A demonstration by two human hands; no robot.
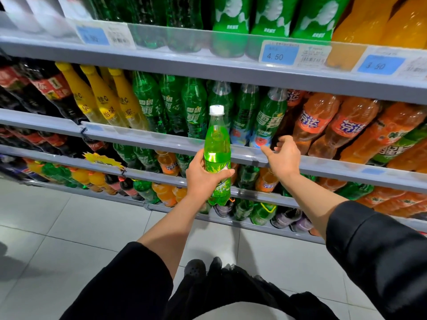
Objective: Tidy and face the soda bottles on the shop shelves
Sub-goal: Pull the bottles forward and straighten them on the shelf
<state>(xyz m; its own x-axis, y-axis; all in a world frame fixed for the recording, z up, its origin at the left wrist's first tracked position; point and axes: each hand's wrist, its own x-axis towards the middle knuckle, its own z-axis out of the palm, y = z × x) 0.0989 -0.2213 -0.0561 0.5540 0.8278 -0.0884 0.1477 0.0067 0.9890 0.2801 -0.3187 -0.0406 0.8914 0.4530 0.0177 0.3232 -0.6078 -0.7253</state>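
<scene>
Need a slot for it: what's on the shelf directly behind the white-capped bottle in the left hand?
Behind the white-capped bottle, gripped by the left hand, stand dark green soda bottles. It covers the shelf rail and the bottle bases there, so a gap cannot be confirmed.

We note left hand point(203, 179) gripping upright light-green bottle point(217, 155), white cap up, before shelf rail point(161, 139). Right hand point(280, 155) spread, reaching toward green soda bottles point(270, 116), beside orange bottles point(312, 121).
</scene>
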